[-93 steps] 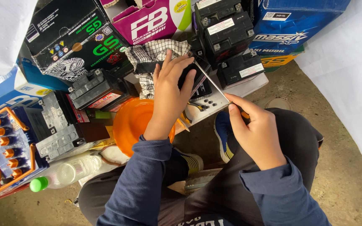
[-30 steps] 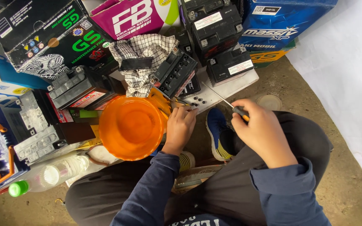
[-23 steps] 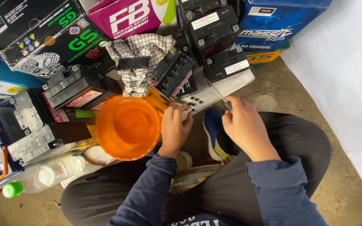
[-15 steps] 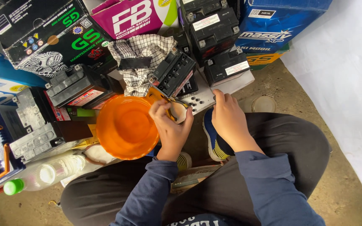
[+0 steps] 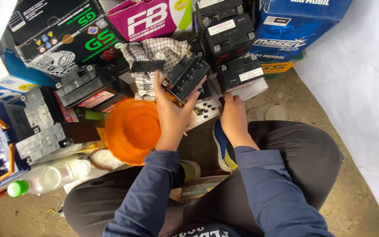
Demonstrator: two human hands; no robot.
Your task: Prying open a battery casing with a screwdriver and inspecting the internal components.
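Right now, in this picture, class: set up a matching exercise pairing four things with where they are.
Things:
1. black battery
2. orange bowl
3. checked cloth
4. clear bottle

Places:
A. lying at the lower left
B. in the left hand
C. draped behind the held battery
D. just left of the left hand

Pairs: 1-B, 2-D, 3-C, 4-A

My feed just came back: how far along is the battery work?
Done: nothing I can confirm. In hand: the left hand grips a small black battery, tilted above the orange bowl; the right hand rests at the white tray. Left: several black batteries stand behind.
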